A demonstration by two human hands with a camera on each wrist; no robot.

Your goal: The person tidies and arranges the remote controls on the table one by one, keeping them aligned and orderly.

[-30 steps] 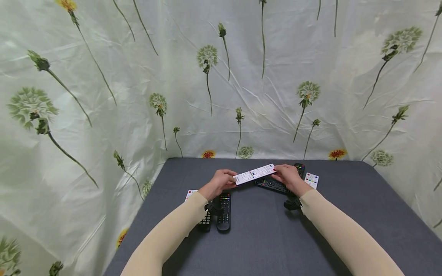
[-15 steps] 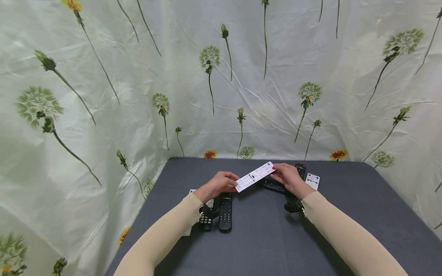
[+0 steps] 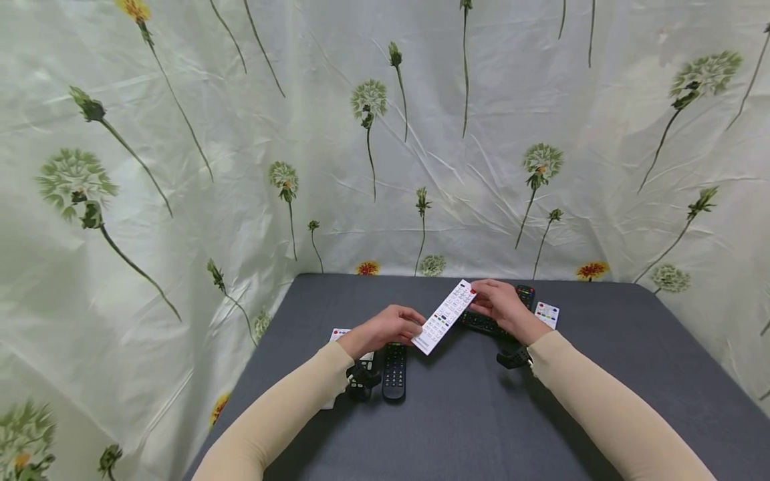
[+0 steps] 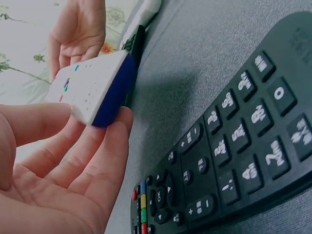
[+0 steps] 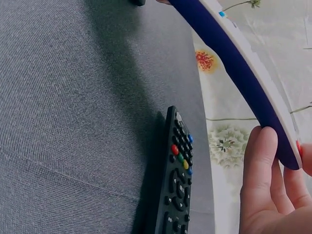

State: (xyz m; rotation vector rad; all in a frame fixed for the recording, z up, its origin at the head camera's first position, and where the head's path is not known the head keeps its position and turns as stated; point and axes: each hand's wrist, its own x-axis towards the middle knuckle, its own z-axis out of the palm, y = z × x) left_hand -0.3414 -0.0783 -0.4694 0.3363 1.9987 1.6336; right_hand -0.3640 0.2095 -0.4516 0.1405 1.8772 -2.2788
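Observation:
Above the dark table, both hands hold a white remote control (image 3: 445,316) aslant, its buttons up and its underside dark blue. My left hand (image 3: 391,327) pinches its near end; the left wrist view has the thumb on the button face of the remote (image 4: 90,87) and the fingers beneath. At the far end, by a red button, my right hand (image 3: 502,307) grips it; in the right wrist view, fingers support the blue underside (image 5: 243,83). Just below the left hand lies a black remote (image 3: 394,374). Partly under the right hand is another black remote (image 3: 481,323).
Beside the left wrist lie a second black remote (image 3: 361,391) and a white remote (image 3: 338,333), partly covered by the arm. A black remote (image 3: 526,295) and a white remote (image 3: 547,314) rest right of the right hand. A flowered cloth (image 3: 325,133) hangs behind the grey table (image 3: 457,427).
The white remote has swung from nearly crosswise to a steep slant, its left end coming nearer the person. The left hand has followed it slightly nearer; the right hand keeps hold of the far end.

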